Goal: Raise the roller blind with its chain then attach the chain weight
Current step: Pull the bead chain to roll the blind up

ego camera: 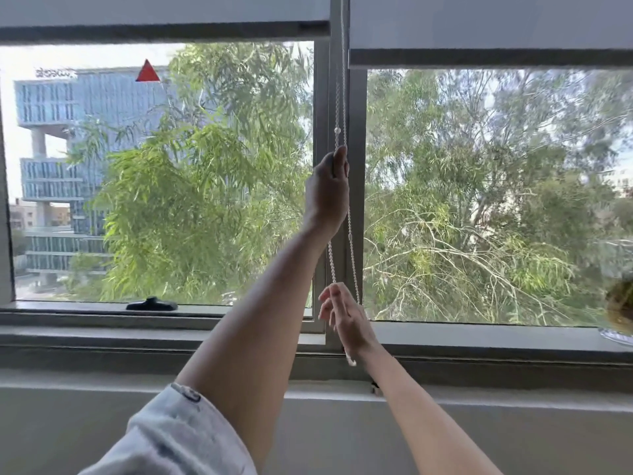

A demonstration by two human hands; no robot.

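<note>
A white beaded chain [339, 108] hangs in a loop down the grey window post between two panes. My left hand [327, 190] is raised high and shut on the chain about halfway up the window. Below it, my right hand [344, 318] is near the sill with fingers loosely spread, touching the lower strands of the chain; its grip is loose. A small white piece [351, 361], perhaps the chain weight, hangs by my right wrist. The left roller blind [164, 15] and the right roller blind [489, 29] sit high, their dark bottom bars near the window top.
A black window handle [152, 304] lies on the left sill. A glass vase with a plant [620, 313] stands at the far right of the sill. A small bracket [376, 389] sits on the ledge below the post. Trees and a building show outside.
</note>
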